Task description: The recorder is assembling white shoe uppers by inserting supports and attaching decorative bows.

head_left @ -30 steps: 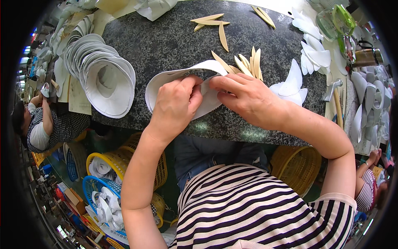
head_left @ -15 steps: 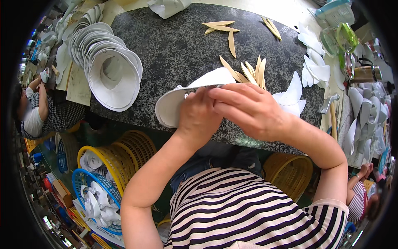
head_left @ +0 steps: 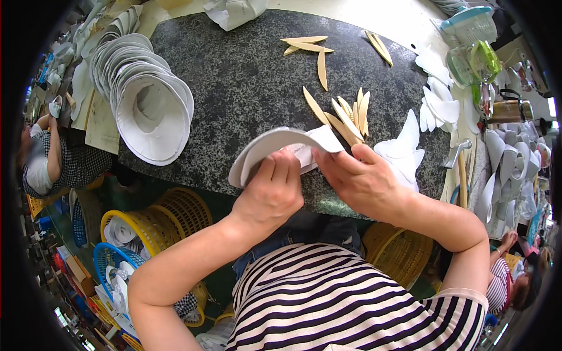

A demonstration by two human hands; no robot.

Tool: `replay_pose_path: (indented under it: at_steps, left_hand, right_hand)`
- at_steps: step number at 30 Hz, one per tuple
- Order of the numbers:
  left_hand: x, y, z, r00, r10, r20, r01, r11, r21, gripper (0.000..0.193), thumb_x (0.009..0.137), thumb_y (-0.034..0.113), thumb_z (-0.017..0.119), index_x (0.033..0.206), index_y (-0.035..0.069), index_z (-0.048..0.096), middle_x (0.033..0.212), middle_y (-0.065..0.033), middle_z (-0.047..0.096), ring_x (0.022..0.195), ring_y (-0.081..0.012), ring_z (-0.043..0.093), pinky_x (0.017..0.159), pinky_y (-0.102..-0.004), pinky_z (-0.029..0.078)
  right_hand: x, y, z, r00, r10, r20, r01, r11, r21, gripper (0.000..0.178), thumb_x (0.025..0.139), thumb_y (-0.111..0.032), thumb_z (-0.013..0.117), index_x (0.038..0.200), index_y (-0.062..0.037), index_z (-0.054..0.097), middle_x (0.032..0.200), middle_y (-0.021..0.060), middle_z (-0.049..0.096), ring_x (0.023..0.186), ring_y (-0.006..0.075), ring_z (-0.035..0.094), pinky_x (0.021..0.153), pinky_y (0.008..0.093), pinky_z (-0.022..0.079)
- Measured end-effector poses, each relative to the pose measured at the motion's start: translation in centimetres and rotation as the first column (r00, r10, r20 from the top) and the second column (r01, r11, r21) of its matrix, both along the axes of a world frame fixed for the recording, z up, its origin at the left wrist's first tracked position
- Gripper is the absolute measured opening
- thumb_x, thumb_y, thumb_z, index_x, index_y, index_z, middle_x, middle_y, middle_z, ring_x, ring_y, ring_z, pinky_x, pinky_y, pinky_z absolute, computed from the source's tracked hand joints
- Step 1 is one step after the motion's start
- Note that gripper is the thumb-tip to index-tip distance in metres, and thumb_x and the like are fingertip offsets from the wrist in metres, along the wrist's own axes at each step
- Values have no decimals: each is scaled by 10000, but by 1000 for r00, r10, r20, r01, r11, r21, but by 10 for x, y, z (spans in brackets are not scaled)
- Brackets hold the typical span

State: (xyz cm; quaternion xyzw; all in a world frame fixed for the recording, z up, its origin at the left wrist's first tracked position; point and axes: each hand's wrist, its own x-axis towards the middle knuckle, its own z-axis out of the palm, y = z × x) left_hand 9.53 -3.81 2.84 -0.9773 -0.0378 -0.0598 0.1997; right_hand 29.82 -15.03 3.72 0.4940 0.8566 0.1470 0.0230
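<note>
- The left grip [head_left: 270, 196] is closed on the left part of a curved white piece [head_left: 266, 145], fingers curled inside its hollow.
- The right grip [head_left: 366, 181] is narrow, fingertips touching the piece's right end; whether they pinch it, I cannot tell.
- The white piece is held at the front edge of the dark speckled tabletop [head_left: 246, 82], near the loose cream strips [head_left: 351, 117].
- A short line of small dark print shows on the piece's inner face, between the hands.
- Below on the left, a yellow basket [head_left: 159, 225] holds rolled white pieces; a blue basket [head_left: 132, 255] beside it holds loose white ones.
- Another yellow basket [head_left: 404, 260] stands below on the right, its contents unclear.
</note>
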Motion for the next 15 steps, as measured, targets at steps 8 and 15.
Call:
replay_pose_path:
  at_steps: [8, 15]
  left_hand:
    - [-1, -20, -15, 998, 54, -33, -49, 987, 153, 418, 808, 111, 585, 1073, -197, 684, 1043, -278, 672, 910, -339, 640, 860, -391, 524]
    - [4, -21, -16, 994, 21, -110, 14, 949, 316, 426, 851, 176, 524, 1053, -135, 735, 975, -261, 718, 848, -328, 682, 774, -406, 550]
  right_hand:
    - [-4, 9, -10, 972, -56, -228, 44, 997, -59, 443, 810, -199, 639, 1203, 3, 672, 1258, 42, 622, 1170, 145, 474, 826, 298, 394]
    - [-3, 10, -12, 903, -151, -402, 74, 977, -201, 556, 802, -154, 646, 1331, 11, 615, 1308, 76, 597, 1201, 198, 513, 907, 360, 432]
